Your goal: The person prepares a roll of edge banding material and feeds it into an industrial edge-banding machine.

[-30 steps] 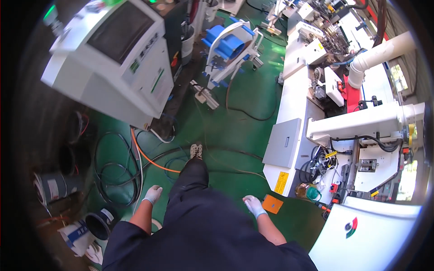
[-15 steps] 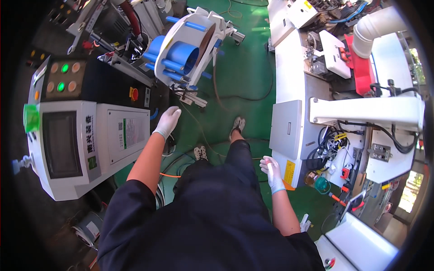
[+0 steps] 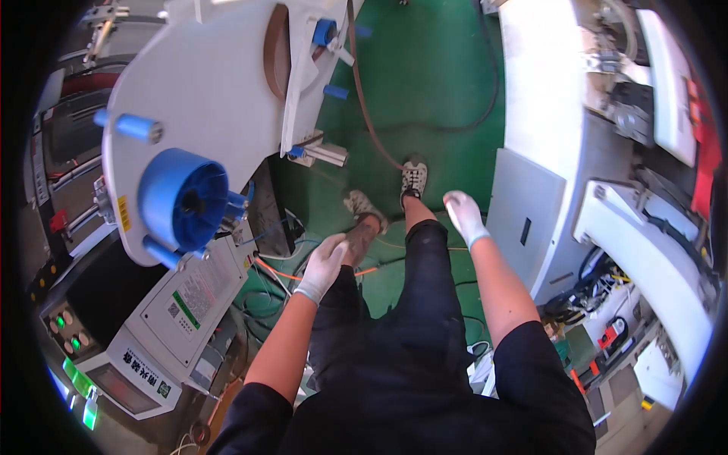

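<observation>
My left hand [image 3: 324,265], in a thin white glove, hangs in front of my left thigh with its fingers loosely bent and nothing in it. Further right and a little farther forward is my right hand [image 3: 464,215], gloved the same way, loosely open and holding nothing. It is nearest to the grey panel [image 3: 528,208] on the side of the right-hand machine, apart from it. A white reel stand [image 3: 205,68] with a blue hub [image 3: 182,199] and blue rods rises at my front left. Neither hand touches anything.
Left of me stands a machine cabinet [image 3: 186,299] with lit green buttons. Cables and an orange hose [image 3: 277,274] lie across the green floor [image 3: 425,83] near my feet. A brown hose [image 3: 365,114] hangs by the stand. A white curved arm [image 3: 644,250] juts from the right-hand machine.
I have stepped forward; the reel stand is closer and the button cabinet has slipped back to the lower left. My left hand has swung back toward my thigh, and my right hand has swung forward.
</observation>
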Demonstrator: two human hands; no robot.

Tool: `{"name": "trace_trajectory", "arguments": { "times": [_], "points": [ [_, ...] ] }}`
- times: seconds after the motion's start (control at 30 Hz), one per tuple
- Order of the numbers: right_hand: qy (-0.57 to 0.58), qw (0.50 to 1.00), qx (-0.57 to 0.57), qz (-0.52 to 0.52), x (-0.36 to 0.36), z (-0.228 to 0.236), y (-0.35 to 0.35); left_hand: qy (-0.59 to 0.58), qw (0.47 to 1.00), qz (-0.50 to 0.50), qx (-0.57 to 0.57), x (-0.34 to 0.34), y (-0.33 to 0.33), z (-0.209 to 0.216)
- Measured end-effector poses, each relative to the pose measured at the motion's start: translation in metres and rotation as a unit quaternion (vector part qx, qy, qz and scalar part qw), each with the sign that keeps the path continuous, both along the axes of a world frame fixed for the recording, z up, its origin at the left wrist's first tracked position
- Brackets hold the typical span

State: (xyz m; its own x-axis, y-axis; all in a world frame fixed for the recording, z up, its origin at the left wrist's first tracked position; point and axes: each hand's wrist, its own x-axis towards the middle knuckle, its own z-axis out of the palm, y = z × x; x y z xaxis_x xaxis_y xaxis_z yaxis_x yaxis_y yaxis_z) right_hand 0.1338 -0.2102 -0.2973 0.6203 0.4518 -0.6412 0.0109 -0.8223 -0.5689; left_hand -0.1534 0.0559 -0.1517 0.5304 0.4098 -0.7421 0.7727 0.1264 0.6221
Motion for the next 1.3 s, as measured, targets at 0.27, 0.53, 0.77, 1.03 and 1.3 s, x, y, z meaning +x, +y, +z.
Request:
{"name": "trace_trajectory", "arguments": {
  "times": [0.27, 0.53, 0.77, 1.03, 1.3],
  "points": [
    [0.013, 0.997, -0.014, 0.077, 0.033, -0.157, 0.159, -0.036, 0.998, -0.046, -0.014, 0.066, 0.04, -0.216],
    [0.057, 0.947, -0.288, 0.13, -0.021, -0.361, 0.219, -0.061, 0.992, -0.106, 0.038, 0.111, 0.101, -0.345],
    [0.032, 0.977, -0.198, 0.073, -0.062, -0.427, 0.224, -0.136, 0.95, -0.249, 0.129, 0.135, 0.147, -0.367],
    [-0.071, 0.991, 0.049, 0.106, -0.002, -0.394, 0.279, -0.177, 0.954, -0.211, 0.118, 0.153, 0.161, -0.348],
    [-0.104, 0.986, 0.095, 0.089, 0.074, -0.331, 0.357, -0.153, 0.915, -0.312, 0.207, 0.168, 0.177, -0.368]
  ]
}}
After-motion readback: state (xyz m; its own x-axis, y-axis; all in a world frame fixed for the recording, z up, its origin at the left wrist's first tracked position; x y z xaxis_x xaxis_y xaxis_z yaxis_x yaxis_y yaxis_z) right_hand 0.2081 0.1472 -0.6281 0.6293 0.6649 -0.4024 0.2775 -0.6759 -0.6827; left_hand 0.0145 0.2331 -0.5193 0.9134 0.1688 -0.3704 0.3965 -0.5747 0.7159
